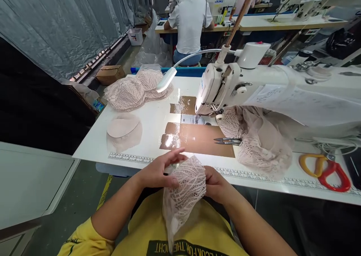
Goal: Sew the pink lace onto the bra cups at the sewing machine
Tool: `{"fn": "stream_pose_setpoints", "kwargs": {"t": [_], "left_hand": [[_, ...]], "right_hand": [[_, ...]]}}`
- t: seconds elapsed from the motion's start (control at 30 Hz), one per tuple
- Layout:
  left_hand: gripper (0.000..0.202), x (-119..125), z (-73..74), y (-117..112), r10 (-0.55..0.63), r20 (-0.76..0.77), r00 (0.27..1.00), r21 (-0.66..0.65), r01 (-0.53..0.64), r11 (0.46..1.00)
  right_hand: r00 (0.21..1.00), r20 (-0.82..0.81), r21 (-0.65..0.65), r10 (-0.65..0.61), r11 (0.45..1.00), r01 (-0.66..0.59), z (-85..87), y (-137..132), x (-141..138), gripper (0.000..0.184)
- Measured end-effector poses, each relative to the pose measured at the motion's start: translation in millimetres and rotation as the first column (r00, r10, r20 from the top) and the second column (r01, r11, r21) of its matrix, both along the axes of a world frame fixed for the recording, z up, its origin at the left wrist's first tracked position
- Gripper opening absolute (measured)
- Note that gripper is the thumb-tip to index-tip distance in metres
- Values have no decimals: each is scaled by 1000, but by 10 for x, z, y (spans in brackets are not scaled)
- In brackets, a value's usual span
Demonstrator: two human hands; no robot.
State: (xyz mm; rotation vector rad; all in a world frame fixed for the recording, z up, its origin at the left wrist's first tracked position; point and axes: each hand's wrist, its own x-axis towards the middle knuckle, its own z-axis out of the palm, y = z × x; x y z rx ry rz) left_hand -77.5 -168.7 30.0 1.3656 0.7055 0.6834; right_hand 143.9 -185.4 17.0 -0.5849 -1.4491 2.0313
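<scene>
A pale pink lace piece [188,179] with sheer fabric hangs in front of my body, at the table's front edge. My right hand [216,182] has its fingers curled around the right edge of this piece; some fingertips are hidden behind it. My left hand [162,169] is at the left side, fingers stretched out and thumb apart, with the thumb tip against the lace. Beyond my hands stands a white sewing machine [211,87], its needle area above brown tape [197,137] on the table. Thread snips [228,141] lie on that tape.
More lace fabric [265,150] is bunched right of the needle. Stacked lace cups [126,94] sit at the back left, near flat beige pieces [124,130]. Scissors [334,173] lie at the right. A lamp [167,79] reaches over the table. Another person [191,21] sits ahead.
</scene>
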Motion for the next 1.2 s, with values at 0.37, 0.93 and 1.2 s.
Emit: {"fn": "stream_pose_setpoints", "kwargs": {"t": [0.37,0.93,1.2], "left_hand": [[46,25,-103,-69,184,224,957,-368,-92,925],[42,497,25,-179,538,389,748,-737,-98,669],[15,192,-121,-210,310,192,931,-559,-156,814]], "right_hand": [[714,89,123,-695,719,684,-11,193,20,31],[704,87,292,-705,694,658,76,252,-168,26],[607,-32,-247,-794,595,765,163,426,16,23]]}}
